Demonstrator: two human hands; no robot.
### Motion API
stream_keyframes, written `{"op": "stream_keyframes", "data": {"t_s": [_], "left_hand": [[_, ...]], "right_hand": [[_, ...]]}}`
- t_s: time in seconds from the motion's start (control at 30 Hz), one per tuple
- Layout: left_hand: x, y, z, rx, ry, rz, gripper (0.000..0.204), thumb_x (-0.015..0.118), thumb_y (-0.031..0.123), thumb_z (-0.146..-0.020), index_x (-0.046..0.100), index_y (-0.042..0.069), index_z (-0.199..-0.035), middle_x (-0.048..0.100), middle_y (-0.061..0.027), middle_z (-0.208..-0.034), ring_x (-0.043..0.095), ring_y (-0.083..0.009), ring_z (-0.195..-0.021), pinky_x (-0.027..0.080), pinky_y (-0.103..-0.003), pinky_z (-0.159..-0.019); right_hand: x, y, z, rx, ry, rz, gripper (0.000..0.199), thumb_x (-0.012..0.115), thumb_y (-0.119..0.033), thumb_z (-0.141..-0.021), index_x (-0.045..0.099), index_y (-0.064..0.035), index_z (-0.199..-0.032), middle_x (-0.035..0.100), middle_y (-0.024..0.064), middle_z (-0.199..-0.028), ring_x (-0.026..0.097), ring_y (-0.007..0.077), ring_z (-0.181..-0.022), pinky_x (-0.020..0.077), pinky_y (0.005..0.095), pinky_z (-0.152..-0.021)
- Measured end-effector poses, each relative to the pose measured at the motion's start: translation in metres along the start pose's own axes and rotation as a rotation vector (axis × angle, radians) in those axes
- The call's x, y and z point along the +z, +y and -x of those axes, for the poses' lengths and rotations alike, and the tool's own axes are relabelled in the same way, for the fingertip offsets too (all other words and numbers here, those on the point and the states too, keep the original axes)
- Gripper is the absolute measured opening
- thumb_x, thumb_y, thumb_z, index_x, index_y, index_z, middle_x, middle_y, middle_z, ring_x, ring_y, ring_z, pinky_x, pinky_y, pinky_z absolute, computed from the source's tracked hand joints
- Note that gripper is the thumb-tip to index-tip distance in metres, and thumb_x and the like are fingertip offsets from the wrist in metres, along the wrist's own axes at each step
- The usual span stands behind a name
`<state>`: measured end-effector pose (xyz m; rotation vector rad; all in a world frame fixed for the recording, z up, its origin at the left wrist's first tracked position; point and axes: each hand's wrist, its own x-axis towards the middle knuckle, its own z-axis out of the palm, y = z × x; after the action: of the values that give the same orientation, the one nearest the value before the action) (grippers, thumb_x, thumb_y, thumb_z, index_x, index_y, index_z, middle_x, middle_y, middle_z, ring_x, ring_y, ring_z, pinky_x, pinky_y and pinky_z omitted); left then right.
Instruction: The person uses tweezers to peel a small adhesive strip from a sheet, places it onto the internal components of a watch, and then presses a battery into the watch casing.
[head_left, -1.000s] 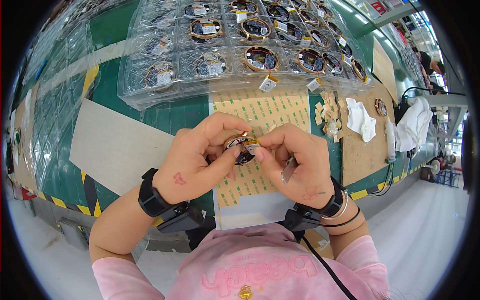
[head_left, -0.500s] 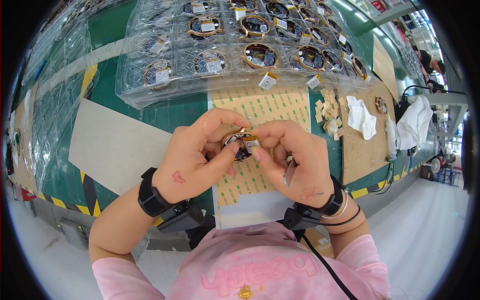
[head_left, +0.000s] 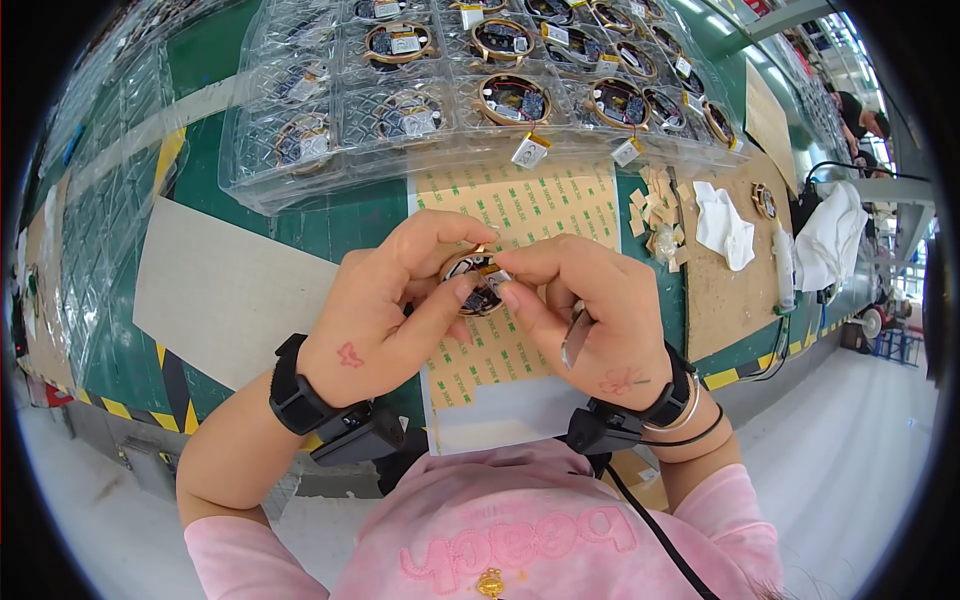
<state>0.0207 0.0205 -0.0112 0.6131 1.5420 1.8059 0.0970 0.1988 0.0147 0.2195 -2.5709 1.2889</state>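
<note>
Above the sheet of yellow adhesive backing, my left hand (head_left: 375, 330) is closed on the rim of a round, gold-edged watch case (head_left: 480, 302). Dark electronics show inside the case. Between thumb and forefinger, my right hand (head_left: 610, 325) pinches a small silver battery (head_left: 495, 280) with a yellow end, tilted over the case's right side. My left thumb reaches into the case beside the battery. A shiny metal tool (head_left: 576, 338), perhaps tweezers, is tucked in my right palm; its far end is hidden.
Clear plastic trays (head_left: 390, 150) of similar watch cases stand at the back, two batteries hanging over the front edge. A grey board (head_left: 225, 290) lies left. On the right are small tan pieces (head_left: 652, 208), a white cloth (head_left: 724, 228) on brown board (head_left: 725, 315), and a clear bottle (head_left: 784, 270).
The battery has tilted and shifted slightly left, closer over the watch case. Both hands keep their grip, and the whole view has shifted a little.
</note>
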Motion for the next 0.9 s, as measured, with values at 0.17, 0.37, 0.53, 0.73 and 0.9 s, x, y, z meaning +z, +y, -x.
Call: {"op": "stream_keyframes", "data": {"t_s": [0.17,0.37,0.53,0.73,0.9], "left_hand": [[-0.006,0.0,0.001,-0.035,-0.11,-0.029,0.038,0.042,-0.007,-0.092,0.039,0.001,-0.129,0.059,-0.0105,-0.113,0.059,-0.0114,-0.097,0.053,-0.024,-0.07],[-0.004,-0.003,0.002,-0.009,-0.086,-0.021,0.041,0.045,-0.008,-0.088,0.042,0.002,-0.128,0.061,-0.0105,-0.109,0.062,-0.0116,-0.085,0.052,-0.025,-0.068],[-0.003,-0.005,0.002,0.013,-0.066,-0.003,0.041,0.045,-0.008,-0.088,0.043,0.002,-0.127,0.062,-0.0102,-0.108,0.063,-0.0105,-0.078,0.052,-0.025,-0.066],[-0.002,0.004,0.001,-0.006,-0.05,0.048,0.04,0.043,-0.009,-0.089,0.043,0.001,-0.128,0.062,-0.0093,-0.109,0.061,-0.0091,-0.077,0.052,-0.025,-0.066],[-0.002,0.0,0.0,-0.009,-0.039,0.027,0.036,0.045,-0.008,-0.09,0.047,-0.001,-0.124,0.062,-0.0073,-0.104,0.059,-0.0067,-0.074,0.051,-0.023,-0.064]], "right_hand": [[0.002,0.002,0.001,-0.021,0.016,-0.003,0.022,0.07,0.005,-0.077,0.065,-0.0019,-0.097,0.061,0.0043,-0.074,0.043,0.008,-0.046,0.0373,0.0229,-0.047],[0.002,0.002,0.001,-0.022,0.008,-0.006,0.021,0.07,0.004,-0.077,0.065,-0.0022,-0.097,0.062,0.0046,-0.075,0.043,0.0086,-0.047,0.0377,0.0233,-0.047],[0.001,0.003,0.001,-0.019,-0.012,-0.003,0.021,0.07,0.004,-0.078,0.065,-0.0024,-0.097,0.061,0.0044,-0.075,0.043,0.0087,-0.047,0.0376,0.023,-0.047],[-0.001,-0.001,0.0,0.047,0.005,0.011,0.021,0.068,0.006,-0.076,0.064,-0.0017,-0.096,0.056,0.001,-0.066,0.042,0.0059,-0.046,0.0364,0.0216,-0.047],[-0.002,-0.004,0.001,0.115,-0.021,-0.013,0.019,0.067,0.007,-0.075,0.062,-0.0016,-0.092,0.052,-0.0012,-0.061,0.041,0.0038,-0.046,0.0355,0.0204,-0.047]]}}
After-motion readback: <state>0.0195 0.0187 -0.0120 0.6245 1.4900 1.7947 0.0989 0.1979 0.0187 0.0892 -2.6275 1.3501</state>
